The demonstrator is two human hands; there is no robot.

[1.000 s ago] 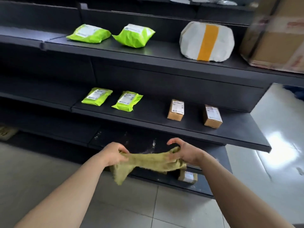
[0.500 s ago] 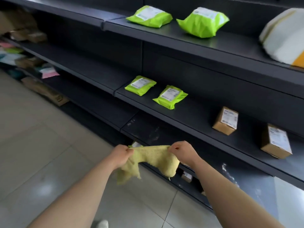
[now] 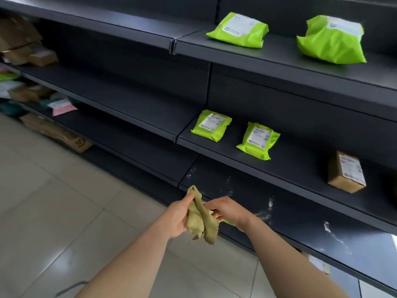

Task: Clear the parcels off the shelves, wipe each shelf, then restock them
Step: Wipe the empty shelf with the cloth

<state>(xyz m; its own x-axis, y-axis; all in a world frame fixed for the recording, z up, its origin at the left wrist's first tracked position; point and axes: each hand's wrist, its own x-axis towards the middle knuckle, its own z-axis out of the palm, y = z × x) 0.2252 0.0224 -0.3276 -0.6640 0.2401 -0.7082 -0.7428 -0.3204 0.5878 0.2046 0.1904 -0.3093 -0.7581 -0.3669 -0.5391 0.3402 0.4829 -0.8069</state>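
While our left hand (image 3: 177, 218) curls its fingers round the bunched yellow cloth (image 3: 198, 219), our right hand (image 3: 231, 211) pinches the cloth's right edge, near us and in front of the white-smeared low shelf (image 3: 300, 222). On the middle shelf (image 3: 300, 166) lie two small green parcels (image 3: 211, 125) and, to their right, a brown box (image 3: 346, 172). Two bigger parcels (image 3: 238, 30) sit on the top shelf (image 3: 279, 59). We cannot read their white labels. Low at far left, a carton (image 3: 57, 132) reads "SF".
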